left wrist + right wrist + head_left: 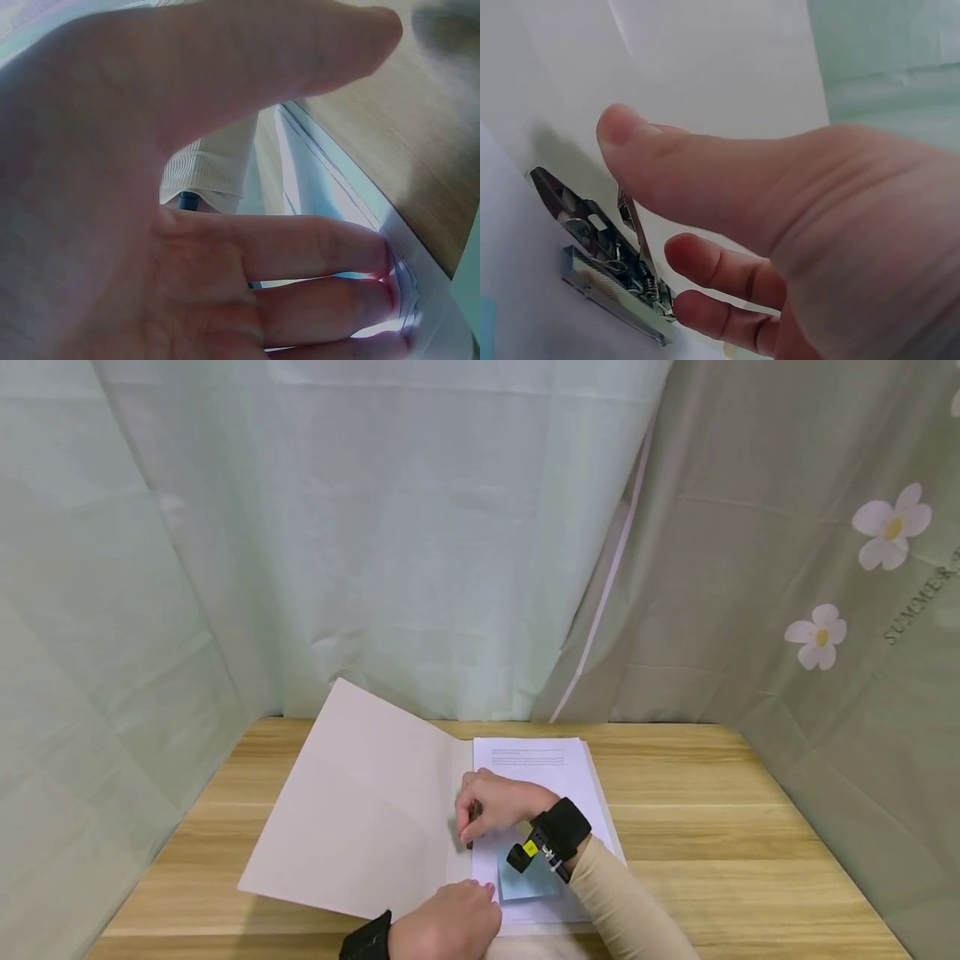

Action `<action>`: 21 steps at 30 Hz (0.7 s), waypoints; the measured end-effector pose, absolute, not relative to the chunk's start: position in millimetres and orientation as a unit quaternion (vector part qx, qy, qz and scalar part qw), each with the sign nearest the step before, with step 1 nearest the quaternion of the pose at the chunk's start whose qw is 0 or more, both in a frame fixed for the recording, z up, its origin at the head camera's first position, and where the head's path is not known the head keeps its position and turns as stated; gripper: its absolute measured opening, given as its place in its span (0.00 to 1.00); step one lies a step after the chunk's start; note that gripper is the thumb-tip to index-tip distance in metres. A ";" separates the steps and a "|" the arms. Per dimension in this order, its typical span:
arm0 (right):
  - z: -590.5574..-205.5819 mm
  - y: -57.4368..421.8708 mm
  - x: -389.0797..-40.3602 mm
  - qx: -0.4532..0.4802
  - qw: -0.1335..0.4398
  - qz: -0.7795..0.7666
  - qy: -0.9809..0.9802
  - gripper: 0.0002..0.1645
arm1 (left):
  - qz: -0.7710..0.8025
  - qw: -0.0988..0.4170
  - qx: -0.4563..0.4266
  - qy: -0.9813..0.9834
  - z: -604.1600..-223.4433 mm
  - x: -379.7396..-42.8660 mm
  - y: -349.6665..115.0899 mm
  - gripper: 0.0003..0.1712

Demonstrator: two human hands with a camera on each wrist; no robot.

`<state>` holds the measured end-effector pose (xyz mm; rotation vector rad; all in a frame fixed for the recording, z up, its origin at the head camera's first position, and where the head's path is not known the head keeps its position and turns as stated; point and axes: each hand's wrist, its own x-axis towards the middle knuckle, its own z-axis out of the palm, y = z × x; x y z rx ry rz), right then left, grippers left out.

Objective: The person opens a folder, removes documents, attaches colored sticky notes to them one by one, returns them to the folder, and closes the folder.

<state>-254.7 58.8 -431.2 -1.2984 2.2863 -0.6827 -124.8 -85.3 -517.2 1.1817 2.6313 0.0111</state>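
Observation:
A pale folder [360,810] lies spread on the wooden table, its cover turned to the left. On its right side rests a stack of printed sheets [525,762] with a light blue slip of paper [528,883] on top. At the fold is a metal spring clip [615,296], its lever raised. My right hand [498,797] pinches that lever, which the thumb partly hides in the right wrist view. My left hand [450,922] is at the sheets' near edge; its straight fingers [322,247] touch the paper edges, the thumb apart.
The wooden table [690,810] extends to both sides of the folder. Pale curtains [450,552] hang behind and at the sides, the right one printed with white flowers [817,637]. A black wrist strap with a camera [562,828] sits over the sheets.

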 end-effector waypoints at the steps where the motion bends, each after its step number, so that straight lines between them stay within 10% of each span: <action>1: -430.8 59.2 -254.3 -0.464 0.213 -0.244 0.825 0.07 | -0.002 0.115 0.411 0.904 -517.2 -124.6 -85.0 0.18; 21: -443.9 61.8 -242.5 -0.422 0.191 -0.211 0.861 0.11 | -0.003 0.129 0.411 0.903 -519.8 -127.1 -82.4 0.22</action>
